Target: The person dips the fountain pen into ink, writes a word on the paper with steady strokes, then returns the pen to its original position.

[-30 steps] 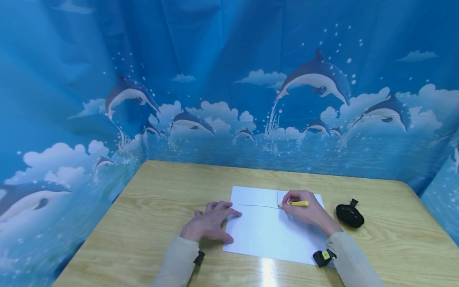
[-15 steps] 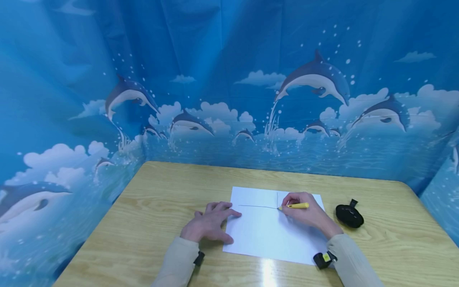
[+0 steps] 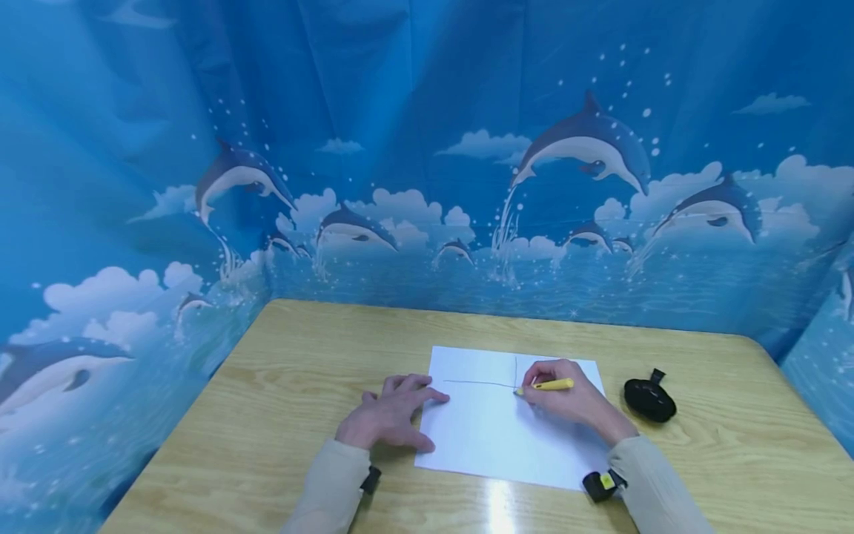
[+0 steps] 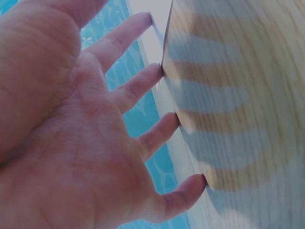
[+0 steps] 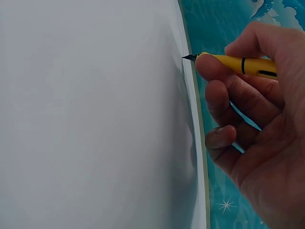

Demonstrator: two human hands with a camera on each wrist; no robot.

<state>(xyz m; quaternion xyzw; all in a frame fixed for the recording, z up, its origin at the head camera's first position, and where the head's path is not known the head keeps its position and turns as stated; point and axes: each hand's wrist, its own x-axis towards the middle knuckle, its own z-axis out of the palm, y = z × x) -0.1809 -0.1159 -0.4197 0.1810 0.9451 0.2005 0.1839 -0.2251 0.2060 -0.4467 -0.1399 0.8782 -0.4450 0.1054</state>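
Your pen [image 3: 557, 385] is yellow with a black band [image 5: 243, 66] and dark nib [image 5: 189, 57]; your paper [image 3: 490, 437] is white with thin dark lines [image 3: 478, 383]. Your sleeves [image 3: 328, 486] are pale beige, your table [image 3: 280, 386] light tan with wood grain, the dish-like object [image 3: 650, 401] glossy black, and your backdrop [image 3: 454, 67] blue, printed with dolphins [image 3: 583, 144] and white clouds [image 3: 700, 191]

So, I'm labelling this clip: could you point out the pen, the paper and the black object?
Pen [image 5: 234, 63]: right wrist view, on its yellow barrel.
Paper [image 3: 497, 430]: head view, on its bare white surface.
Black object [image 3: 649, 401]: head view, on its rounded body.
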